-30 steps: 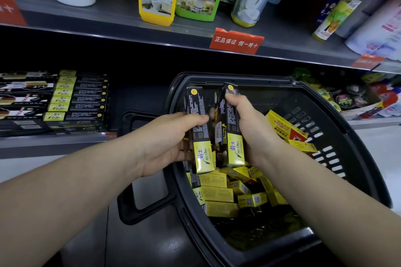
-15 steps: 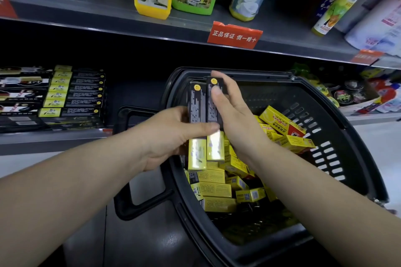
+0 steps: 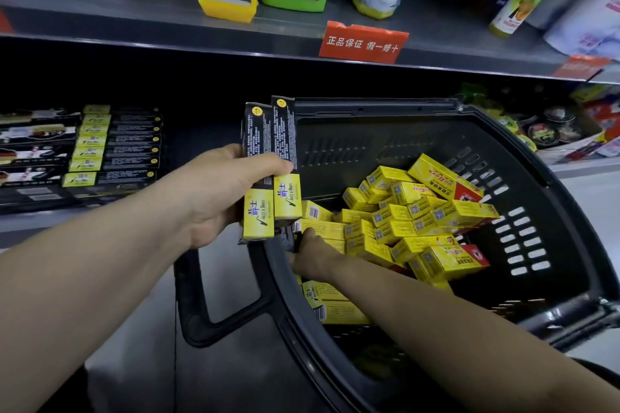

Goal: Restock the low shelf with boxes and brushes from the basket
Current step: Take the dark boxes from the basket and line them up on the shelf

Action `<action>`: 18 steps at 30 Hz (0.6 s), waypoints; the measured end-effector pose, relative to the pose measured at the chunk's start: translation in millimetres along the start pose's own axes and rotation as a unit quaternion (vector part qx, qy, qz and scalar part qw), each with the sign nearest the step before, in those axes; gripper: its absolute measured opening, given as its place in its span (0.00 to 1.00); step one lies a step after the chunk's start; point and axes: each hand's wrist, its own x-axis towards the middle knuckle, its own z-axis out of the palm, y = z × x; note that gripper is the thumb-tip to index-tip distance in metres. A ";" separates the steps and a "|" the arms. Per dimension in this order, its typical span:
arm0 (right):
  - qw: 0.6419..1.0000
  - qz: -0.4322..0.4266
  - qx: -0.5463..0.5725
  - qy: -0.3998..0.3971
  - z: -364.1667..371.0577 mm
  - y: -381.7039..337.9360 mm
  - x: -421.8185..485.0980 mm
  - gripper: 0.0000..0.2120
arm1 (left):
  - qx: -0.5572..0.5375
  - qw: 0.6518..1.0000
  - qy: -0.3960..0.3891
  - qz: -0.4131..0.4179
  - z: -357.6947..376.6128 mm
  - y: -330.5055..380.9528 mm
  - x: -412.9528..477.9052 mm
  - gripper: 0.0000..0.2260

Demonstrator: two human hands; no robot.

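Basket (image 3: 402, 111), black plastic with slotted walls, sits in front of the low shelf (image 3: 37, 223), its rim level with the shelf edge. Inside lies a loose heap of small yellow cartons (image 3: 396, 231), tumbled at all angles, with larger yellow-and-red cartons (image 3: 446, 178) on top toward the far side. On the shelf to the left a stack of black-and-yellow boxes (image 3: 114, 151) is already laid flat, long sides to the front.

Left hand (image 3: 214, 198) holds two long black-and-yellow boxes (image 3: 271, 171) upright side by side over the basket's near-left rim, thumb clamped across their fronts about midway, fingers behind. Right hand (image 3: 315, 258) is down in the heap near the left wall, fingers curled onto the end of a dark box (image 3: 289, 238); it looks like a pinch, but the fingertips are partly buried, so I can't be sure it is fully gripped.

Handling, as judged: thin printed card, light, stiff along the length, easily crushed on the broad faces. Glossy print may slide box against box, so a pair held in one hand wants pressure across both, near the middle, as it is now. The buried one is best drawn out by its long edges, lengthwise, to keep the loose cartons from spilling. Set down flat, matching the stack.
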 end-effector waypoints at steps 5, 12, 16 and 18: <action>0.994 -0.016 -0.097 0.041 -29.6 2.0 -10.3 0.17 | -0.002 1.000 -0.001 0.002 -3.3 0.3 -3.0 0.11; 0.927 -0.101 0.337 0.131 -109.6 -40.0 -66.6 0.34 | -0.037 0.999 0.003 -0.004 -15.2 -0.5 -1.6 0.13; 0.909 -0.175 0.356 0.129 -113.2 -72.9 -91.4 0.32 | -0.087 0.996 -0.015 -0.012 -29.6 -6.2 -2.4 0.14; 0.923 -0.197 0.310 0.112 -106.9 -87.6 -94.7 0.28 | -0.101 0.994 -0.020 -0.022 -36.1 -4.8 3.1 0.12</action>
